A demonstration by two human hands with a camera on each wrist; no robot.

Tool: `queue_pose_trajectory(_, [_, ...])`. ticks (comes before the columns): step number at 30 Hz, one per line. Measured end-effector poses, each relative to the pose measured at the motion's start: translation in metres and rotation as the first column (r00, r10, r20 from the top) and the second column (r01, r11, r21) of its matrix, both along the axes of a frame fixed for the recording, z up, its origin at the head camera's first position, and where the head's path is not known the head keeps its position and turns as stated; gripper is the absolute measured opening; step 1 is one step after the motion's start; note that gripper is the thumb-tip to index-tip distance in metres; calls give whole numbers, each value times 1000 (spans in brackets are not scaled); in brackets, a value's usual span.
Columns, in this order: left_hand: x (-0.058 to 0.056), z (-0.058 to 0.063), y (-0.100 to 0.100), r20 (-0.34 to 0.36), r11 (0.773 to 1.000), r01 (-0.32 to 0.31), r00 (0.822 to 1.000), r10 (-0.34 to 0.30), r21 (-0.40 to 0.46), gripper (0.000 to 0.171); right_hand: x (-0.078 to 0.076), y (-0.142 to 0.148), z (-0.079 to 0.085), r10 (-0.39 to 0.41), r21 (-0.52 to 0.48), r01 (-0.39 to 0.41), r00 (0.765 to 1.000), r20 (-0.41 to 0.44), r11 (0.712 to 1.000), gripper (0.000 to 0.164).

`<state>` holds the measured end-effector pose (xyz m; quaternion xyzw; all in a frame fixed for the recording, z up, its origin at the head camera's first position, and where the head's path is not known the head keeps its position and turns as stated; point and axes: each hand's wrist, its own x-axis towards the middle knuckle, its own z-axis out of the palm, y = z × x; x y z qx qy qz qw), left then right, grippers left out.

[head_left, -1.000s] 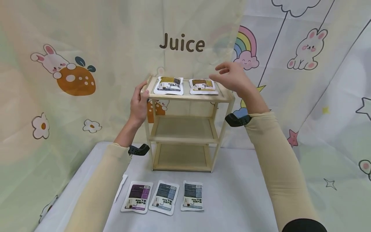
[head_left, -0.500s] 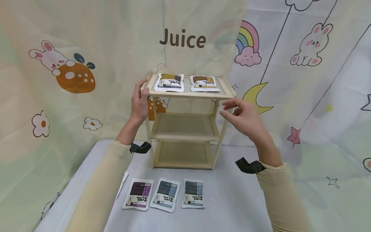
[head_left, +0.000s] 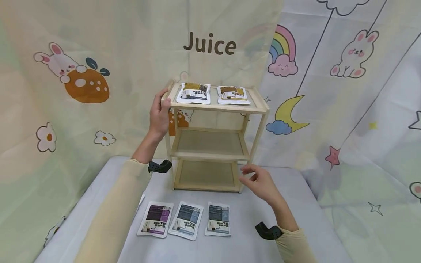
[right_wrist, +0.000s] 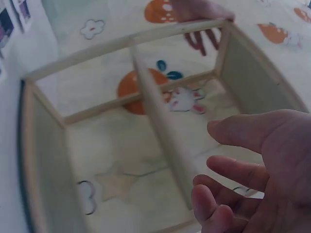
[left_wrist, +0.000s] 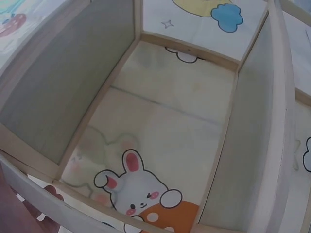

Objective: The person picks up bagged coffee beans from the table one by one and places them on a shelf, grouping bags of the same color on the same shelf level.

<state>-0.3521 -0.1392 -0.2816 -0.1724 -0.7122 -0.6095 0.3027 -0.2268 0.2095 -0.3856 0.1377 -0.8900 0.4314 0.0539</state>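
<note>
From where I'm standing, the person's left hand [head_left: 159, 118] is gripping the top left corner of a wooden rack [head_left: 213, 107], its thumb lying at the front edge. The right hand [head_left: 261, 184] is hovering by the rack's lower right front post, free, its fingers loosely bent; whether they're touching the post, I can't tell. On the top board, a yellow-labelled pouch [head_left: 193, 94] is lying just beside the left hand, and a brown-labelled pouch [head_left: 233, 95] is resting farther right. In front of the rack, a purple pouch [head_left: 155, 220] and two blue-grey pouches [head_left: 186, 221] are lying on the desk [head_left: 256, 244], the rightmost sitting nearest the right hand, to its left.
</note>
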Motion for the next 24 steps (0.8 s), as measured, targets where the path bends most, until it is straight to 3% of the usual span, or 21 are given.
queue_pose_trajectory(8, [2,1,2,4,1000,-9,1000,9,1,59,3,-3,-59,-42,-22,44,994,99,999,33])
queue_pose_trajectory(14, [1,-2,0,16,1000,-6,1000,5,9,63,9,-12,-106,-74,-1,75,986,146,997,42])
queue_pose_trajectory(19, [-1,0,-3,15,1000,-2,1000,2,28,61,14,-21,-131,-74,16,73,985,156,997,53])
queue_pose_trajectory(24, [1,1,1,6,999,22,1000,-22,37,59,25,-27,-145,-81,35,76,979,188,997,69])
